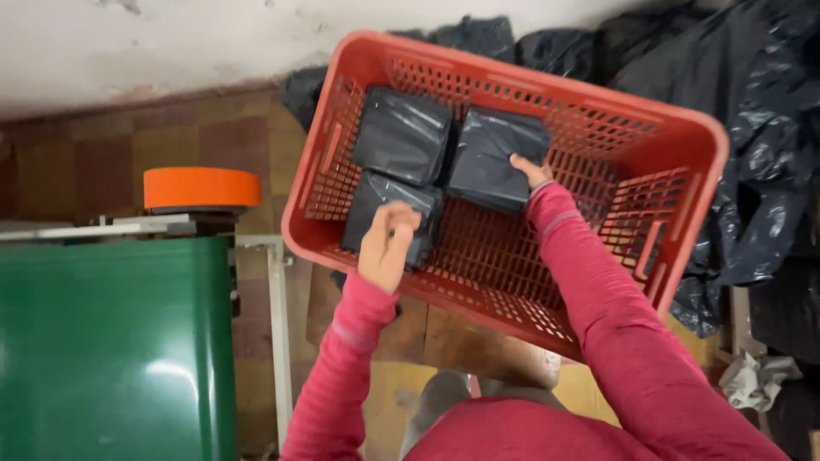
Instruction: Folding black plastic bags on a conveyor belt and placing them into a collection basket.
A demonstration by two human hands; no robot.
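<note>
Three black plastic-wrapped packets lie in the red slatted crate (683,162): the left hand (386,248) pinches the near packet (384,213), the right hand (531,171) grips the right packet's (495,154) edge; beyond both, the third packet (401,132)

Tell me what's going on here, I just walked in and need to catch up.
A person in red sleeves reaches into a red plastic crate holding three black wrapped packets. The left hand rests on the front packet; the right hand touches the rear right packet. A third packet lies beside it. Black bags are heaped behind.
</note>
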